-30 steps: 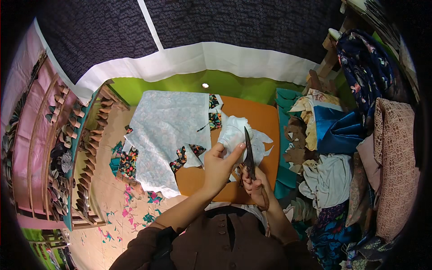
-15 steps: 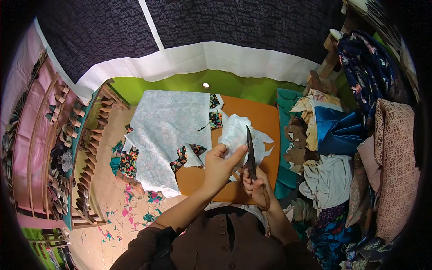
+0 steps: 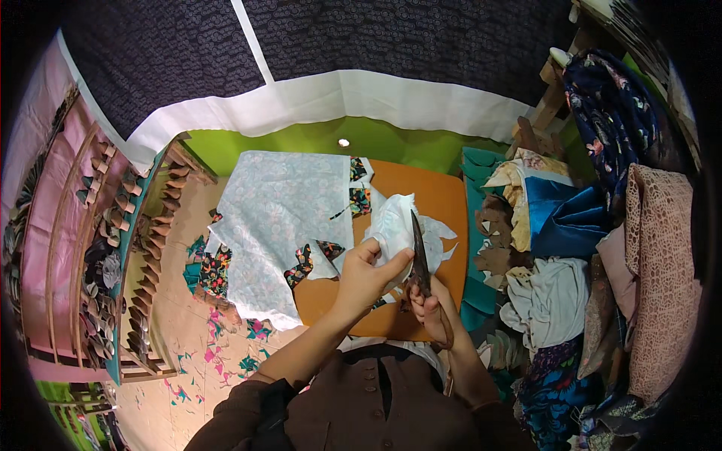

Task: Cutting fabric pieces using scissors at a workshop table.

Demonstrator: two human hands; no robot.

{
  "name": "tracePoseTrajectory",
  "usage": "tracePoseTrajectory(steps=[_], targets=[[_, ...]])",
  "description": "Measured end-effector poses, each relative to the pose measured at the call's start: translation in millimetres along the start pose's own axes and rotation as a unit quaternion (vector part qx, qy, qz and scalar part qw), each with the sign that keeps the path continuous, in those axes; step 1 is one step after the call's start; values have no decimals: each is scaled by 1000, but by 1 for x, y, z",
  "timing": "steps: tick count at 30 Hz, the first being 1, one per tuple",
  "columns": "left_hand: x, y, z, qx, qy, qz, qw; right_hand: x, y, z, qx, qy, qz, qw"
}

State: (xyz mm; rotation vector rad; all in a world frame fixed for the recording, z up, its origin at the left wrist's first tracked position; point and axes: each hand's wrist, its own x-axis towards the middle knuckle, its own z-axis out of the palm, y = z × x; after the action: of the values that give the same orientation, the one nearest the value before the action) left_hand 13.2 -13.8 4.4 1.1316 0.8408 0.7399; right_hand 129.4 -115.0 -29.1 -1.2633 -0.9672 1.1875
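Pinched between the thumb and fingers of my left hand is a white fabric piece, held up above an orange work surface. Dark scissors are gripped by their handles in my right hand. Their blades point away from me along the right edge of the fabric piece. Whether the blades are fully closed is hard to make out. Paler cut pieces lie under and beside the scissors. To the left spreads a large white-backed cloth, with dark floral print showing at its cut edges.
Racks of shoe lasts stand on the left. Colourful scraps litter the floor below them. Folded fabrics, including a blue satin one and a white one, pile up on the right. Dark patterned cloth hangs at the back.
The held fabric piece has turned a little, and its upper edge now rises beside the blade tip. The scissors and right hand have shifted slightly. My left hand stays nearly in place.
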Motion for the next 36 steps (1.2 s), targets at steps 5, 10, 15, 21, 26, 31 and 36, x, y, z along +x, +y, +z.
tracePoseTrajectory(steps=[5, 10, 15, 21, 26, 31, 36], targets=[[2, 2, 10, -113, 53, 89, 988, 1, -1, -3, -36, -30, -2, 999], [3, 3, 12, -105, 85, 64, 989, 1, 0, -1, -56, -30, -36, 997], [3, -5, 7, -48, 78, 78, 993, 2, -4, 1, -52, -25, -40, 998], [0, 1, 7, -54, 71, 79, 993, 1, 2, -3, -84, -32, -34, 995], [0, 3, 8, -52, 66, 96, 992, -1, 1, 2, -21, -18, 19, 999], [-3, 5, 6, 16, 58, 79, 995, 1, -1, 2, -16, -27, -13, 999], [1, -5, 2, -2, 61, 91, 994, 1, -10, 12, 32, 0, 64, 997]])
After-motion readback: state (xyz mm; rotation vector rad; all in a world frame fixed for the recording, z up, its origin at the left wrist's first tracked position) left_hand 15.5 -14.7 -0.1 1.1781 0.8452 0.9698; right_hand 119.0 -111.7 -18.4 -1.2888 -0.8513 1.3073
